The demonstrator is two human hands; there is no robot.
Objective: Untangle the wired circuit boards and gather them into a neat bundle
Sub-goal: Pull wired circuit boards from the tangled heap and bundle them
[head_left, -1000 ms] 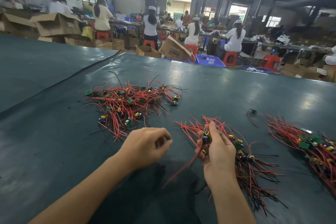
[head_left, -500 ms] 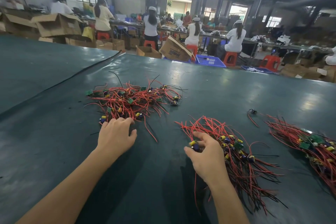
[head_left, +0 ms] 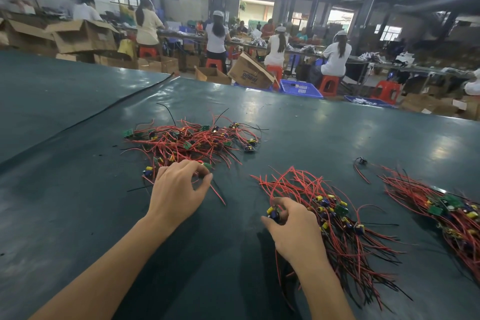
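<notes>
Three lots of red-and-black wired circuit boards lie on the dark green table (head_left: 78, 215). The landmark is the middle bundle (head_left: 335, 223), whose wires run roughly one way with the boards clustered at one end. The tangled heap (head_left: 192, 140), the broadest lot, lies beyond it to the left and well apart, with wires crossing in every direction. A third bundle (head_left: 446, 208) lies to the right of the middle bundle, also apart from it.

These pieces look light and springy. The thin leads will bend and snag on one another, so pulling on a wire would likely drag its neighbours along. The small stiff board is the better place to hold, drawing it out slowly so the solder joints are not strained.

The left hand (head_left: 179, 189) reaches out left of the middle bundle, knuckles up. Its fingers are curled, and thumb and forefinger meet on an edge board (head_left: 206, 165) at the heap's nearest fringe. How firm the pinch is cannot be told. The right hand (head_left: 293, 226) sits at the middle bundle's left edge, its fingertips clamped round a held board (head_left: 272, 213) with blue and yellow parts, just beside the clustered boards.

One stray piece (head_left: 361, 161) lies alone beyond the middle bundle, to its right.
</notes>
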